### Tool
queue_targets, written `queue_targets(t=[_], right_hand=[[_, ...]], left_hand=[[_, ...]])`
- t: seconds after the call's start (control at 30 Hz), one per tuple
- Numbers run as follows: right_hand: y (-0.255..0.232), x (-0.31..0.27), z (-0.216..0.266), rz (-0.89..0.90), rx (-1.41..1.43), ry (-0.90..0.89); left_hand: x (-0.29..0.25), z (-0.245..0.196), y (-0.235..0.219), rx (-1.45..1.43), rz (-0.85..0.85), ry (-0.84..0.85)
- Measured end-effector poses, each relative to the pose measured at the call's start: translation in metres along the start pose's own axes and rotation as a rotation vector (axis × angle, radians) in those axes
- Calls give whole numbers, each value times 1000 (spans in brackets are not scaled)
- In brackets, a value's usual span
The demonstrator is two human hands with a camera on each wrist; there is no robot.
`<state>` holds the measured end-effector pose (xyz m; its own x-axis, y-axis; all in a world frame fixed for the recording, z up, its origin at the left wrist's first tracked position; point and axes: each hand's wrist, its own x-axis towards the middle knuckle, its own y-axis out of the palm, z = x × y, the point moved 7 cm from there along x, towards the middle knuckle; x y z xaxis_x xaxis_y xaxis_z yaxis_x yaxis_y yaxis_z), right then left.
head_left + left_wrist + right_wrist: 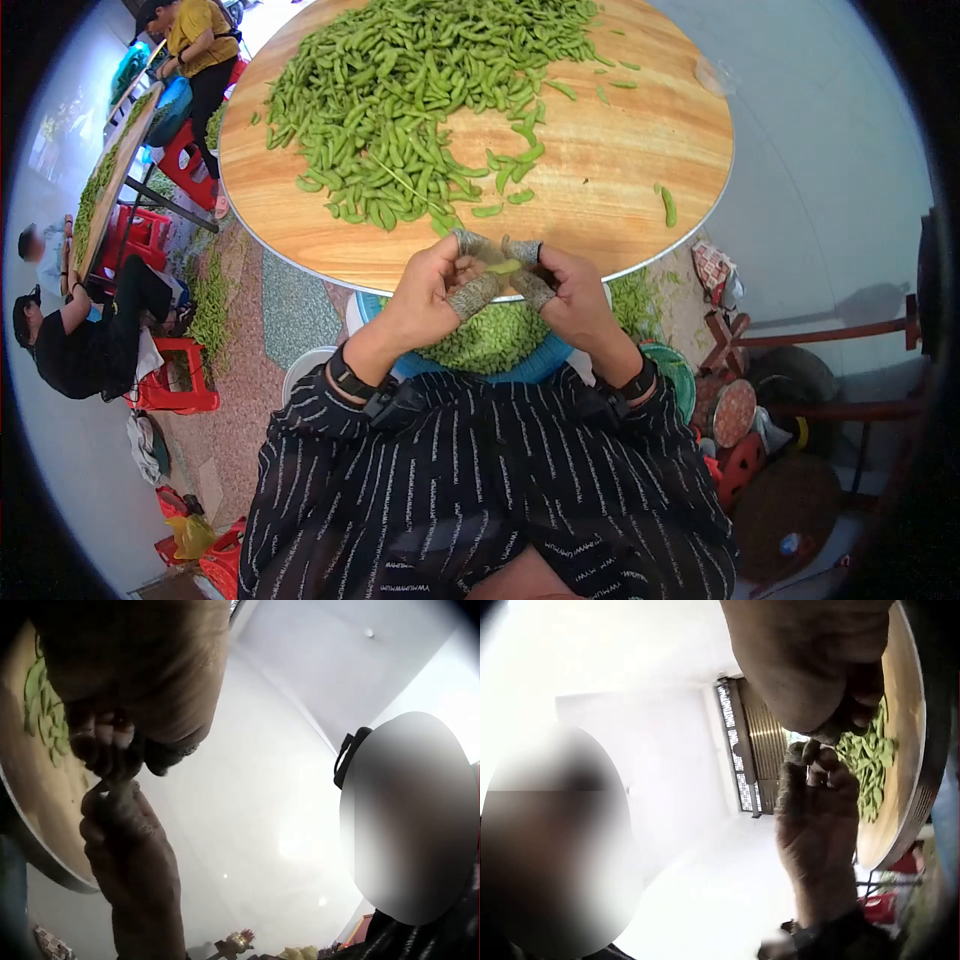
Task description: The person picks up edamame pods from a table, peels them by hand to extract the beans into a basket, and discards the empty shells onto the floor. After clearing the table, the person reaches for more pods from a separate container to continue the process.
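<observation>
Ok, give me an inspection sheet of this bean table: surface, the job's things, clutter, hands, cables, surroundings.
Surface: round wooden table, metal-edged, partly bare.
Job's things: big pile of green pods on the table; one pod pinched between both hands; blue basin of shelled beans below the table edge.
Clutter: stray pods lying apart from the pile.
Hands: left hand and right hand both grip the pod; grey covers on some fingertips.
Cables: nothing seen.
Surroundings: other people, red stools, a second table with pods, pods on the ground.
</observation>
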<state>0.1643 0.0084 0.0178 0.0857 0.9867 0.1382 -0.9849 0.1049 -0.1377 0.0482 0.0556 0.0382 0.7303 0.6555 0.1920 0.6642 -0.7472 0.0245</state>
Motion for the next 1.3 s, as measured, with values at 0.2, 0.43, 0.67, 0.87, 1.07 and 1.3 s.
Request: queue_targets(t=[0.2,0.43,0.67,0.87,1.07,1.3], right_hand=[[6,1,29,61,-658,-235],[-12,-11,-13,-117,254,193],[6,-15,-9,-24,526,258],[13,-9,6,41,486,242],[13,-8,2,64,493,232],[13,-8,0,10,535,295]], left_hand=[[1,3,4,822,171,-82],[-7,16,-5,496,37,-23],[-14,-3,4,822,-74,217],[-14,1,5,923,-21,241],[-14,3,6,942,15,278],[-15,1,7,922,49,301]])
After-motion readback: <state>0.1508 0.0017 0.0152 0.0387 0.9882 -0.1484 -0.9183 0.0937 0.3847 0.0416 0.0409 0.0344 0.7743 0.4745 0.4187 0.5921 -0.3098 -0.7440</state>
